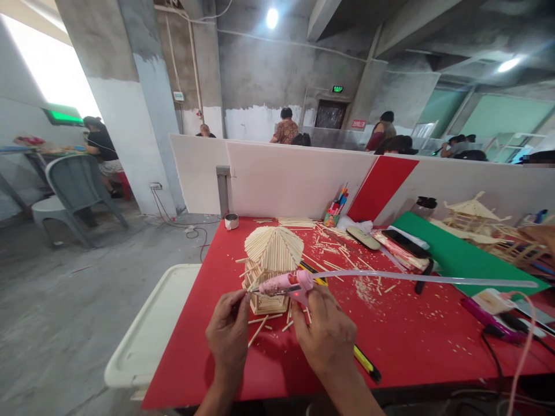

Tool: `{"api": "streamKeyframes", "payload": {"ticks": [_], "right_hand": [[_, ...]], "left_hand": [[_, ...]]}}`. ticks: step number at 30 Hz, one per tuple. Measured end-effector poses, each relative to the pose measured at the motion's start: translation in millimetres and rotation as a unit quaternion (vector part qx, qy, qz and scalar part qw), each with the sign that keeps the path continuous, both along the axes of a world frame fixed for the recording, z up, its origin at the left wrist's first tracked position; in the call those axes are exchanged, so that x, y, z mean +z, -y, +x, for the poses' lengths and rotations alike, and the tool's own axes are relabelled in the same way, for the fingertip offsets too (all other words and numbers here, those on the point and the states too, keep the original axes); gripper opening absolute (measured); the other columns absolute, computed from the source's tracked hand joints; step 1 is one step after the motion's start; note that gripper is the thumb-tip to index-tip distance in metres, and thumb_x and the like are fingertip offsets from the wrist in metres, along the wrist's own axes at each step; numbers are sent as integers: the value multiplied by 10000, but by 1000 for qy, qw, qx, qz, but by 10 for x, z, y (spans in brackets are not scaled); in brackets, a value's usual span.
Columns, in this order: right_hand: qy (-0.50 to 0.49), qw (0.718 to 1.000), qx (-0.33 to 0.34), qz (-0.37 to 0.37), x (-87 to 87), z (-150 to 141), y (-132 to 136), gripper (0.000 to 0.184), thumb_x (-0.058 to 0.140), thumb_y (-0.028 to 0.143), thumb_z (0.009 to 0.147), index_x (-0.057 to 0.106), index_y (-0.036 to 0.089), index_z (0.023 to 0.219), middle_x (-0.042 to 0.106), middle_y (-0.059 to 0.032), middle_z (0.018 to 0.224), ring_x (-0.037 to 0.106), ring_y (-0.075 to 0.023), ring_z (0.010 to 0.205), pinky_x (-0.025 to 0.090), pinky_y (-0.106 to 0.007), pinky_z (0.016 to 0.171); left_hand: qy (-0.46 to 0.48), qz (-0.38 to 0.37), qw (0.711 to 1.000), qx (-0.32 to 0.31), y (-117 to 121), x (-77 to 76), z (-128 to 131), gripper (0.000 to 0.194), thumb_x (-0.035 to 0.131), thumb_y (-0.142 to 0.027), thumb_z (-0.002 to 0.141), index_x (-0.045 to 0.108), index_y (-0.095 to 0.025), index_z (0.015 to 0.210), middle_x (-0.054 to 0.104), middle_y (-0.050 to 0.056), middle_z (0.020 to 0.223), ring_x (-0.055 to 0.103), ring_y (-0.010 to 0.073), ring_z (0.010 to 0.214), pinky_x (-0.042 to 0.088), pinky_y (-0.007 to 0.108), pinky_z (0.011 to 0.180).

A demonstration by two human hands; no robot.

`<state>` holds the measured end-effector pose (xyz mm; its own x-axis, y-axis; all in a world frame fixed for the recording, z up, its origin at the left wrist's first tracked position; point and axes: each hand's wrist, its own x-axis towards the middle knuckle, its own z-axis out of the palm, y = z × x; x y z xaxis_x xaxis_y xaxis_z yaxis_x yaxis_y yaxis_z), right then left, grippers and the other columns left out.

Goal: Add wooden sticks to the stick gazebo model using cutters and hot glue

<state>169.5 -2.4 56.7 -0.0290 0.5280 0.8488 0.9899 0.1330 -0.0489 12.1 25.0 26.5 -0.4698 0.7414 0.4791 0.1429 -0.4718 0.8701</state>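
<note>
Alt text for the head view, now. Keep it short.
A right hand holds a pink glue gun, its nozzle by the pinched fingers of the left hand, before a small roofed model of pale sticks. They are over a red table with loose sticks, scraps and a pen cup.

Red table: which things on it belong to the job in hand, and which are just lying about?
In the job:
pink glue gun, in right hand
stick model
loose sticks, likely

Seemingly lying about:
phone
pen cup
oval case
</note>
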Motion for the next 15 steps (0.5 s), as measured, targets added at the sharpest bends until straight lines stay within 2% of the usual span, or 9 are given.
{"api": "streamKeyframes", "payload": {"ticks": [15], "right_hand": [[-1,1000,-11,14,64,11,-8,264,477,334,885,569,129,1025,665,-130,922,641,-209,801,480,-270,626]], "left_hand": [[6,-3,1000,-5,-5,-27,-11,107,684,-275,739,706,-204,816,645,16,755,610,136,672,510,223,577]]}}
